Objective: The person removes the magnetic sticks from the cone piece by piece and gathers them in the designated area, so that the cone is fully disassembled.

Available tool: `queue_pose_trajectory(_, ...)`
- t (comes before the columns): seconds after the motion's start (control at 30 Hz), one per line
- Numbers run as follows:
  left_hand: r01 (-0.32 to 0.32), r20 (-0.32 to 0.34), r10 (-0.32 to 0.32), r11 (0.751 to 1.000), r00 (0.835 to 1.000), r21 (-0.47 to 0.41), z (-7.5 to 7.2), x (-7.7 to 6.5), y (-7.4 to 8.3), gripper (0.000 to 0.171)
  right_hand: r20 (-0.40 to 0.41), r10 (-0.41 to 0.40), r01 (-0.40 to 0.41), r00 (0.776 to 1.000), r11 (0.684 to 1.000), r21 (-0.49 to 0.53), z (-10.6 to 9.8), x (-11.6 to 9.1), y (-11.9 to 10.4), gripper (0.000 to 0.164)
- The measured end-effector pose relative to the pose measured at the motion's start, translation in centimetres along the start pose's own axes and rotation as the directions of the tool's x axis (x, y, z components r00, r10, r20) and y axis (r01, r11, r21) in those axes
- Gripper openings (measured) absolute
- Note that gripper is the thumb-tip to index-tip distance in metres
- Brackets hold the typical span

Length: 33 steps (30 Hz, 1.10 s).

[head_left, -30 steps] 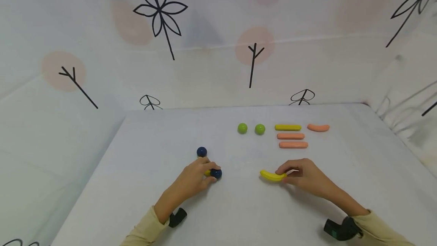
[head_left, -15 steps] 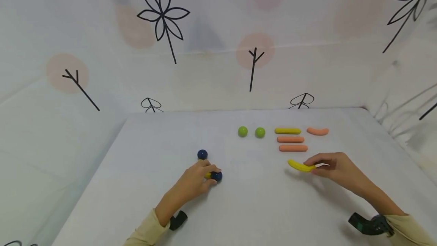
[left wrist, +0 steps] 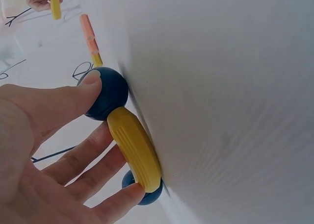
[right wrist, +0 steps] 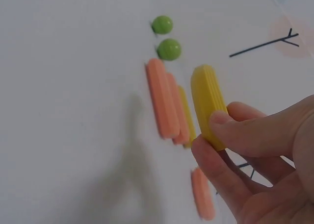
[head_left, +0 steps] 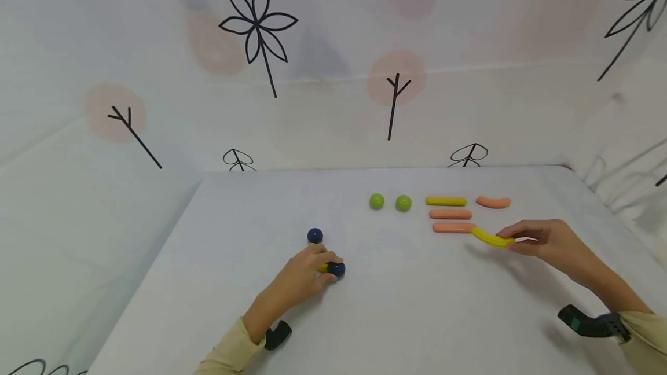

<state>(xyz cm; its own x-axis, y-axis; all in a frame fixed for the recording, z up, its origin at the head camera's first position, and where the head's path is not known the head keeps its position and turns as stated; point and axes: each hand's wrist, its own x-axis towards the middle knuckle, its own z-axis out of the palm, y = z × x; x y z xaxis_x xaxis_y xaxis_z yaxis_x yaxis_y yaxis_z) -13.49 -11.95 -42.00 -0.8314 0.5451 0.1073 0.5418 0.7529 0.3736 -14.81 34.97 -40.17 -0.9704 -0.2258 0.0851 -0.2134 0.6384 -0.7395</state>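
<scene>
In the head view my left hand [head_left: 304, 271] holds a dark blue ball [head_left: 336, 269] low at the table, with a second blue ball [head_left: 315, 235] just beyond the fingers. The left wrist view shows a curved yellow stick [left wrist: 135, 148] between the two balls, my thumb on the nearer ball and fingers along the stick. My right hand [head_left: 549, 245] pinches another curved yellow stick [head_left: 491, 238] by one end between thumb and fingers. Its shadow falls apart from it, so it is raised above the table; it overlaps the end of an orange stick [head_left: 453, 228] in the head view.
Two green balls [head_left: 403, 202] lie toward the back of the white table [head_left: 396, 317]. Right of them are a straight yellow stick [head_left: 446, 201], a second straight orange stick [head_left: 450, 214] and a curved orange stick [head_left: 493, 202]. A printed cloth [head_left: 333, 114] hangs behind.
My right hand has carried the curved yellow stick rightward and away from me, up toward the orange sticks. The left hand has stayed at the blue balls. The head view has shifted slightly.
</scene>
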Motion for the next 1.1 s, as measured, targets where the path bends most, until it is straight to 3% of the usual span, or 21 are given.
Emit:
queue_pose_trajectory(0.2, -0.007, -0.005, 0.007, 1.0, 1.0, 0.002, -0.1, 0.0, 0.0, 0.029, 0.0, 0.005, -0.005, 1.0, 1.0, -0.014, -1.1, 1.1, 2.2, 0.024)
queue_pose_trajectory(0.63, 0.008, 0.001, -0.008, 1.0, 1.0, 0.0, 0.2, 0.0, -0.2, 0.028, 0.039, 0.146, -0.137, 0.989, 0.975, -0.174, -2.1, 4.6, 5.7, 0.032)
queue_pose_trajectory(0.9, 0.007, -0.019, -0.008, 1.0, 1.0, -0.027, 0.4, -0.1, -0.1, 0.029, 0.055, 0.188, -0.174, 0.981, 0.965, -0.197, -2.7, 5.9, 6.5, 0.031)
queue_pose_trajectory(1.1, 0.005, -0.027, -0.006, 1.0, 1.0, -0.01, 0.3, -0.2, -0.2, 0.031, 0.017, 0.179, -0.171, 0.984, 0.96, -0.223, -2.5, 6.1, 6.5, 0.026)
